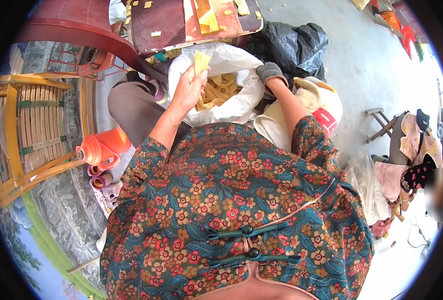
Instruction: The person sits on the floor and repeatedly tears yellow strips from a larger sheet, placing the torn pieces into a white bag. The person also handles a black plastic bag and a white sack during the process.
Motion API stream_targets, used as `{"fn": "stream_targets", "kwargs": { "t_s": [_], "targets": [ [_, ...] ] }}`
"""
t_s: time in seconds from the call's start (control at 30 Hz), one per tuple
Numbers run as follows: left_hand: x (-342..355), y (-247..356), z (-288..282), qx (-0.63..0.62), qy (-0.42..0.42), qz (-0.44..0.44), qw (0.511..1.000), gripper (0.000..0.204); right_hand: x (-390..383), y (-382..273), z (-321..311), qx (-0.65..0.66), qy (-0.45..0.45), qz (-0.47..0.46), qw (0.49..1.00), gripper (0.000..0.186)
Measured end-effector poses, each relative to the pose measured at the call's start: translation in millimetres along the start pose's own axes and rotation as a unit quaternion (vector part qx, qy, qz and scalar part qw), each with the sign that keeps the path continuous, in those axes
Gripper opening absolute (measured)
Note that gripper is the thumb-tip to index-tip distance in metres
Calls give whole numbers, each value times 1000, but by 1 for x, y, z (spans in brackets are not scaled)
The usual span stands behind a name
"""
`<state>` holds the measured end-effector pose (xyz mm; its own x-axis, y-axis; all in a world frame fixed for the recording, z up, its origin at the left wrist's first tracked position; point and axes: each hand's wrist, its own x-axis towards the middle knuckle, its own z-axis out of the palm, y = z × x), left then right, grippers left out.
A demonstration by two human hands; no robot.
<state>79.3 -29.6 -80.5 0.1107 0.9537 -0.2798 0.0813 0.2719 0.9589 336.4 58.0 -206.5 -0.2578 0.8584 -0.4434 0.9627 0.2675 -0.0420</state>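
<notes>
My left hand point(187, 91), bare, is closed on a small bundle of flat yellow strips point(201, 62) that sticks up past the thumb. Below it stands an open white sack point(249, 63), with loose tan-yellow strips point(217, 92) lying inside. My right hand point(271, 74) wears a grey glove and is at the sack's right rim; its fingers are hidden, and whether it grips the rim does not show.
A dark red padded surface point(169, 25) with scattered yellow scraps stands beyond the sack, next to a red chair point(64, 30). Black plastic bags point(296, 47) lie at right. An orange jug point(105, 148) and a wooden-slatted chair point(41, 105) are at left. A seated person point(411, 145) is far right.
</notes>
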Motion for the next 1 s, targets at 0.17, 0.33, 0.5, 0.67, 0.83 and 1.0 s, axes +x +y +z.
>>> {"fn": "stream_targets", "kwargs": {
  "t_s": [0.17,0.33,0.5,0.67,0.83,1.0],
  "targets": [
    [6,-1,-13,-146,-32,-83,985,39,-40,-51,-59,338,190,-11,922,34],
    [11,19,-11,-278,-96,-154,943,48,-65,-94,-111,705,-101,-178,679,35],
    [8,39,-6,-199,-123,-143,962,48,-60,-99,-141,630,-139,-232,728,27],
    [16,36,-12,-117,-40,-29,992,50,-52,-100,-169,449,64,-290,842,31],
    [5,29,-42,-11,34,-67,997,44,-56,-108,-185,328,290,-354,827,20],
    [-7,40,-19,-401,-40,-169,900,43,-70,-128,-154,377,228,-408,799,24]
  ]
}}
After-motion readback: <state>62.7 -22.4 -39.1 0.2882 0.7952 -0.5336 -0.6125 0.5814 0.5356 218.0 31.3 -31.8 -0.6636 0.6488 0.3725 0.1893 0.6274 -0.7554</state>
